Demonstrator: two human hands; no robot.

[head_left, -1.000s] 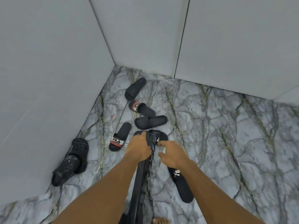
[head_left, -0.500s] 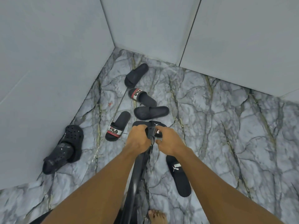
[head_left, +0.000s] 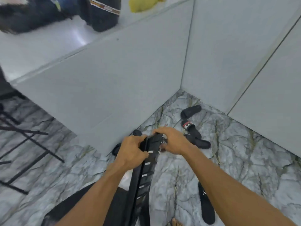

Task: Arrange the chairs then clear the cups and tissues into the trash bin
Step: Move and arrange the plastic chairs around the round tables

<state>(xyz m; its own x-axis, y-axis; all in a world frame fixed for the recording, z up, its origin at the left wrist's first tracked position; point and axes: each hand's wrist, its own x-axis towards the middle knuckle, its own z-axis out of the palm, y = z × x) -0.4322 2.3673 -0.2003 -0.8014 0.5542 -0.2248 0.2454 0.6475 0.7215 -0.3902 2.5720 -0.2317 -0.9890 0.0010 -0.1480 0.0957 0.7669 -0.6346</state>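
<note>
A black chair (head_left: pixel 143 175) stands in front of me, seen edge-on from above, its slatted back running down between my forearms. My left hand (head_left: pixel 131 150) is closed around the left side of its top edge. My right hand (head_left: pixel 173 141) grips the top edge from the right, fingers curled over it. The chair's lower part is hidden behind my arms and the bottom of the frame. No cups, tissues or trash bin are in sight.
A low grey wall (head_left: pixel 114 88) with a white ledge (head_left: pixel 40 46) on top runs to a corner ahead. Dark bags (head_left: pixel 32 15) and something yellow (head_left: pixel 141 4) sit on the ledge. Black metal legs (head_left: pixel 24 141) stand at left. Several black slippers (head_left: pixel 190 128) lie on the marble floor.
The view has swung left and up, bringing the ledge and the black metal legs into sight. Both hands stay on the chair's top, which now sits closer to the low wall.
</note>
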